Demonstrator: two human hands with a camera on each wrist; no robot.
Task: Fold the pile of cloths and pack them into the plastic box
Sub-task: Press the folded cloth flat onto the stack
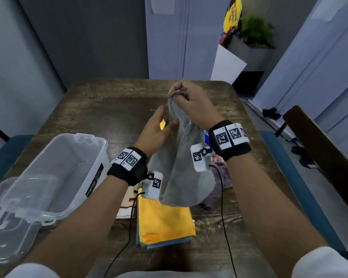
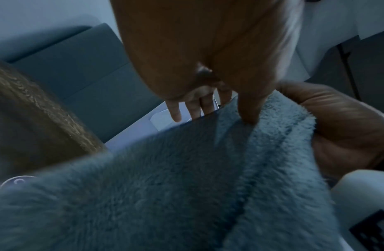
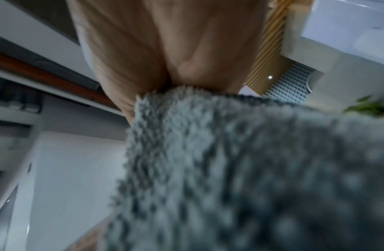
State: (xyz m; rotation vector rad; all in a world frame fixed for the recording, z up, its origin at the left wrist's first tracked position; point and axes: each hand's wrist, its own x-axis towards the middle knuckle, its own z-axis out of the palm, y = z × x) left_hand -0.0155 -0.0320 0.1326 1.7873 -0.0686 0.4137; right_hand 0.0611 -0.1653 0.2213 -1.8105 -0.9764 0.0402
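Head view: at frame centre, the right hand pinches the top of a grey cloth, which hangs lengthwise down the frame above a yellow-topped pile. The left hand pinches its left edge. A plastic box stands lower left.
Left wrist: the left hand sets its thumb on the grey cloth.
Right wrist: the grey cloth spills from the gripping right hand.

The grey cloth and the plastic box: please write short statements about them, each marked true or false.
1. The right hand pinches the top of the grey cloth. True.
2. The grey cloth lies flat on the table. False: it hangs from the right hand, above the table.
3. The plastic box holds folded cloths. False: no cloth shows inside it.
4. The yellow cloth lies outside the box, on a blue cloth. True.
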